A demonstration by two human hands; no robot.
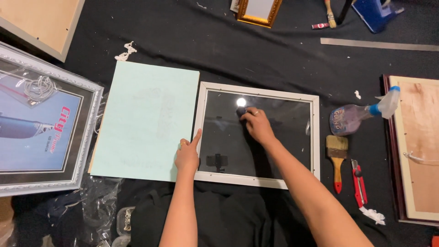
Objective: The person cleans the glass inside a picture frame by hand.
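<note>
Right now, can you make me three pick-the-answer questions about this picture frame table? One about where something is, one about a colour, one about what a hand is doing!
1. Where is the pale green sheet?
A. left of the white frame
B. on the glass
C. under the brush

2. What colour is the paintbrush handle tip?
A. blue
B. red
C. green

3. What is the right hand doing?
A. resting flat
B. holding the spray bottle
C. pressing a small dark wad on the glass

Answers: 1 A, sheet lies beside the frame's left edge, where the left hand rests. 2 B, the tip is red. 3 C, fingers pinch the wad against the glass.
</note>
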